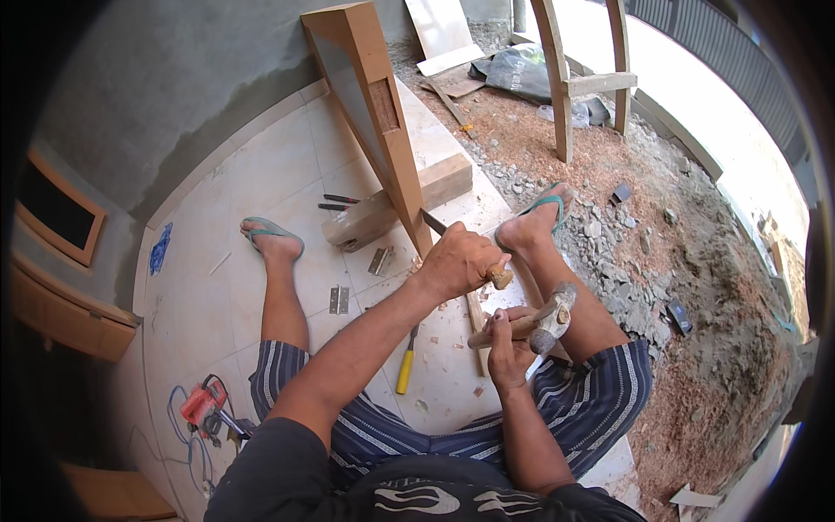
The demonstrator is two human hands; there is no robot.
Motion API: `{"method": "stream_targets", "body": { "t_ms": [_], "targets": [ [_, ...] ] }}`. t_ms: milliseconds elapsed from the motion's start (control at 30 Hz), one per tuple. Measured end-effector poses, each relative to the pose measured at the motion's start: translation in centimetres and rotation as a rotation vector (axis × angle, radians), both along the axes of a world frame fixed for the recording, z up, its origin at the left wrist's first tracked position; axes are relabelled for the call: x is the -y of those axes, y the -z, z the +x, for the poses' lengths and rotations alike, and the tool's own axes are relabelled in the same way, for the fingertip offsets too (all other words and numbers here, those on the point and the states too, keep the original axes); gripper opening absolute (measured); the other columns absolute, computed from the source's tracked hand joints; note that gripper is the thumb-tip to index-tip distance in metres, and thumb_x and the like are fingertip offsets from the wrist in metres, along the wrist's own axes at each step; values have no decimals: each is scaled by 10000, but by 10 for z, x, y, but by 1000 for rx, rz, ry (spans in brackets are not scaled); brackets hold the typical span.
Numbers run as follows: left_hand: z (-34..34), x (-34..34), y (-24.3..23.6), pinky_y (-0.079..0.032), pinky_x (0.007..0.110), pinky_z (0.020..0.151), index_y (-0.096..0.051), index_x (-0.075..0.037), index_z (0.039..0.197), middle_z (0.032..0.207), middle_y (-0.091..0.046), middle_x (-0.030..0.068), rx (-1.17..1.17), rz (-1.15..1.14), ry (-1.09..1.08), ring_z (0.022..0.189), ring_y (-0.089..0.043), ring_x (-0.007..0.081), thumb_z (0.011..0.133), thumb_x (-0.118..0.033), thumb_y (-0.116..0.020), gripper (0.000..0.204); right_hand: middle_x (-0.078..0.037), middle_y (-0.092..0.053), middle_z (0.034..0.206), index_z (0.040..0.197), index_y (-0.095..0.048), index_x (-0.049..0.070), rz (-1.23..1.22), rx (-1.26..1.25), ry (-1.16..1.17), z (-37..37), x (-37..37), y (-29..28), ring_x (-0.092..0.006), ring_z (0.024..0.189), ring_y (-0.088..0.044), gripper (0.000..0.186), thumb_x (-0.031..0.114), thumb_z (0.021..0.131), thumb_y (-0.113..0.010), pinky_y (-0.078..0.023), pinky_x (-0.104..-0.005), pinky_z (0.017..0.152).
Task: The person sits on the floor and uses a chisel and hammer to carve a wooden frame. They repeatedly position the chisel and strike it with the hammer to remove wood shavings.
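Observation:
My left hand (459,263) is wrapped round the wooden handle of a chisel (434,224), whose blade meets the narrow edge of a brown door panel (402,165) standing on its side. Lower and to the right, my right hand (511,355) grips a hammer (526,325) by its wooden handle. The hammer head is just below the butt of the chisel handle, apart from it. A rectangular recess (383,104) is cut in the panel's edge farther up. A thick wooden beam (374,219) lies across beneath the panel.
Metal hinges (339,300), a yellow-handled tool (405,371) and wood chips lie on the tiles between my legs. Two dark slim tools (337,202) rest near the beam. A red corded power tool (204,404) sits at lower left. Rubble (626,261) and a wooden frame (564,96) are to the right.

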State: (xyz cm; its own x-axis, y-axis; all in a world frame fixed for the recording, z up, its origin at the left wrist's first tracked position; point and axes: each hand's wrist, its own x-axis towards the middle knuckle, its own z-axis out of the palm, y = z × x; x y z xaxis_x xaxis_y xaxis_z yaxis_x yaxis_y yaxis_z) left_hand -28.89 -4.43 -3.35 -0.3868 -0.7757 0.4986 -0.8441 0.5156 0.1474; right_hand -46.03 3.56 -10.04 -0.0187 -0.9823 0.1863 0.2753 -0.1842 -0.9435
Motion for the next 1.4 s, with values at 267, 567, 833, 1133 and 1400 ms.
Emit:
{"method": "stream_targets", "body": {
  "t_ms": [267,567,833,1133,1400],
  "targets": [
    [0,1,2,-422,411,713,-593,-164,702,650,-622,30,20,-1,3,672,-664,239,979,-297,-658,314,-26,-568,684,974,-515,39,91,-92,-142,-3,6,5,-105,509,-559,174,61,1002,-685,-482,-270,474],
    [3,-3,2,-421,406,692,-591,-163,693,641,-616,35,18,-11,21,664,-655,231,962,-292,-677,310,-36,-580,708,895,-530,38,167,78,-217,-6,-3,27,-98,582,-565,139,12,959,-650,-472,-253,539],
    [6,-4,1,-411,385,705,-601,-170,697,645,-613,17,46,-30,20,661,-643,218,952,-264,-681,284,-1,-606,713,852,-595,22,194,-185,-193,24,11,36,-100,621,-560,119,50,911,-695,-481,-300,595],
    [6,-2,4,-419,387,716,-609,-177,703,651,-625,12,50,-24,21,675,-652,211,931,-249,-671,247,30,-633,736,801,-617,38,193,-138,-212,16,11,27,-65,675,-540,130,31,886,-716,-467,-287,620],
    [-4,-18,34,-418,371,678,-602,-169,683,630,-576,-9,93,-31,97,621,-613,202,907,-257,-734,274,-67,-570,598,812,-570,-1,265,97,-107,2,15,24,-139,458,-536,90,-29,879,-624,-431,-297,438]
  ]
}}
